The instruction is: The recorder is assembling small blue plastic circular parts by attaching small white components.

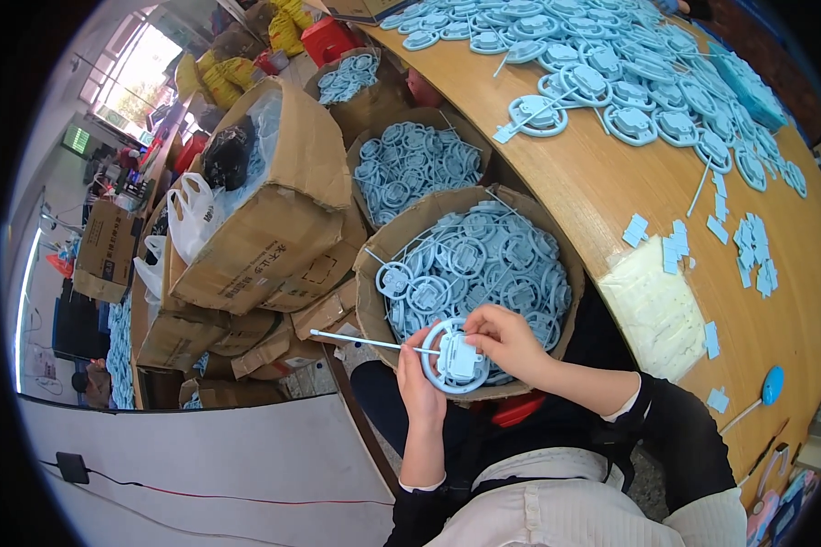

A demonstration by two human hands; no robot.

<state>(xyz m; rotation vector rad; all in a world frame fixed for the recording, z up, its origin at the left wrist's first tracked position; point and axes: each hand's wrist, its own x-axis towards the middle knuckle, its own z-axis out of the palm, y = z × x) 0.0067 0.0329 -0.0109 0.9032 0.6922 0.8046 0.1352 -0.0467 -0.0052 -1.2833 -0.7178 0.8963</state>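
My left hand (416, 379) grips a light blue plastic ring part (456, 357) with a white stick (365, 342) jutting out to the left. My right hand (506, 335) pinches the top of the part's middle block. Both hands hover over the near edge of a round cardboard bin (371, 301) heaped with the same blue ring parts (483, 264).
Two more bins of blue parts (415, 164) (348, 77) stand behind it, beside stacked cardboard boxes (274, 228). On the curved wooden table (611, 182) at right lie several blue ring parts (629, 73), small blue tabs (753, 251) and a clear bag (657, 305).
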